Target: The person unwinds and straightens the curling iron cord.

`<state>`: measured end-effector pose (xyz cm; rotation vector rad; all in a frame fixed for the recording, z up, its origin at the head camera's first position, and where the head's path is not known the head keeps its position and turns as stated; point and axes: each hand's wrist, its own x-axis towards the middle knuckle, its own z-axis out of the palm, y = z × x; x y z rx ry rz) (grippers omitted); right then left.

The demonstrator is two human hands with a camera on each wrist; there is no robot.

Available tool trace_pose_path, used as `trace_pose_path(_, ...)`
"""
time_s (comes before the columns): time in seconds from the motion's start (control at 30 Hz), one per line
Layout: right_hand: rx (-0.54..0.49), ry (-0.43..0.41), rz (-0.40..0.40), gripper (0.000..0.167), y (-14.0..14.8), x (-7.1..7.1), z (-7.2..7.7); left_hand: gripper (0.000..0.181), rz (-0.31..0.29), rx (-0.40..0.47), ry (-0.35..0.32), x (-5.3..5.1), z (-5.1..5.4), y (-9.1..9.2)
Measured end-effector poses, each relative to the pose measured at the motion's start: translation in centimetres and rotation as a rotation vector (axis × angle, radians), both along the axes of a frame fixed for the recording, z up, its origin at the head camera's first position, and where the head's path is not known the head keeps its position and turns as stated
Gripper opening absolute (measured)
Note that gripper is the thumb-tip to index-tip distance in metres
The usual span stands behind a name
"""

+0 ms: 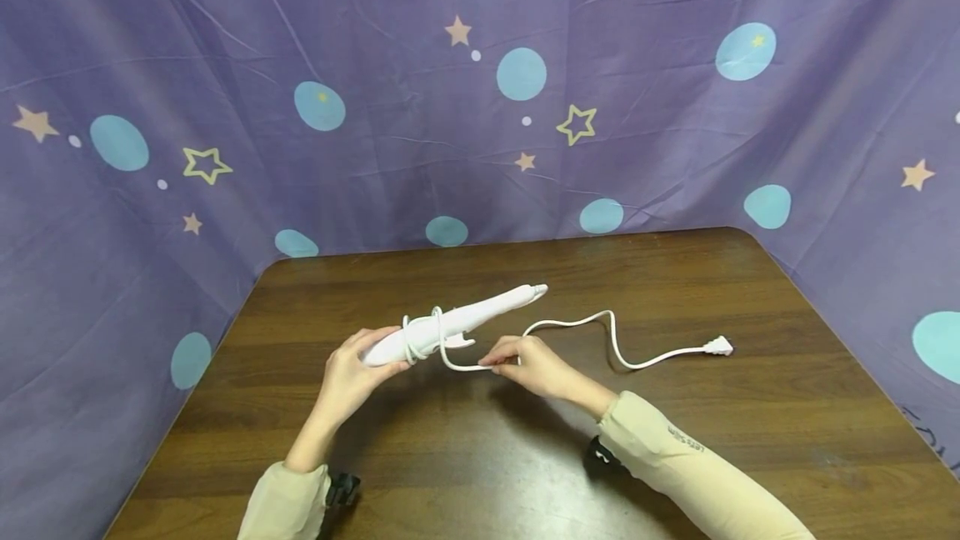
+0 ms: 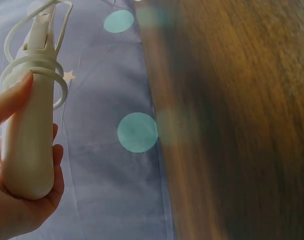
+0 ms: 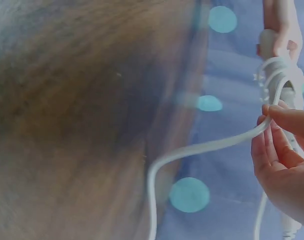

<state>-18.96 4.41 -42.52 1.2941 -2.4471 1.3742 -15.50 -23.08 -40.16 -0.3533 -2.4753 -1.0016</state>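
My left hand (image 1: 351,375) grips the thick handle end of a white curling iron (image 1: 491,307), held at a slant above the table with its tip toward the far right. Loops of white power cord (image 2: 34,61) wrap around the iron near the left thumb in the left wrist view. A short lever stands out from the iron's underside. Just right of those loops, my right hand (image 1: 538,367) pinches the cord (image 3: 202,147) between thumb and fingertips. Beyond that hand the cord runs on in bends across the table to a white plug (image 1: 718,346).
The brown wooden table (image 1: 480,473) has rounded far corners. A purple curtain (image 1: 420,107) with stars and blue dots hangs behind it and along both sides. Dark straps (image 1: 343,490) show at both sleeve cuffs.
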Motion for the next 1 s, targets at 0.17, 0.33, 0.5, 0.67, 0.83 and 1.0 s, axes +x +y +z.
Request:
trace_pose_path(0.17, -0.008, 0.061, -0.009, 0.02, 0.5, 0.5, 1.4, 0.049, 0.006, -0.008, 0.007, 0.0, -0.1, -0.2)
trace_pose_path(0.33, -0.014, 0.104, -0.022, 0.019, 1.0, 1.0, 3.0, 0.049, 0.006, -0.019, 0.006, 0.0, -0.2, -0.4)
trace_pose_path(0.5, -0.033, 0.201, -0.04, 0.019, 1.5, 0.8, 4.7, 0.049, 0.002, -0.034, 0.006, 0.1, -0.3, -0.5)
trace_pose_path(0.67, -0.049, 0.27, -0.069, 0.021, 2.2, 0.1, 5.8, 0.05, 0.0, -0.056, 0.015, 0.2, -0.4, -0.6)
trace_pose_path(0.83, -0.056, 0.283, -0.102, 0.022, 3.0, -0.7, 6.7, 0.049, -0.003, -0.058, 0.02, 0.3, -0.3, -0.8)
trace_pose_path(1.0, -0.053, 0.253, -0.126, 0.022, 3.7, -1.5, 7.4, 0.049, -0.02, -0.071, 0.027, 0.4, -0.3, -1.1)
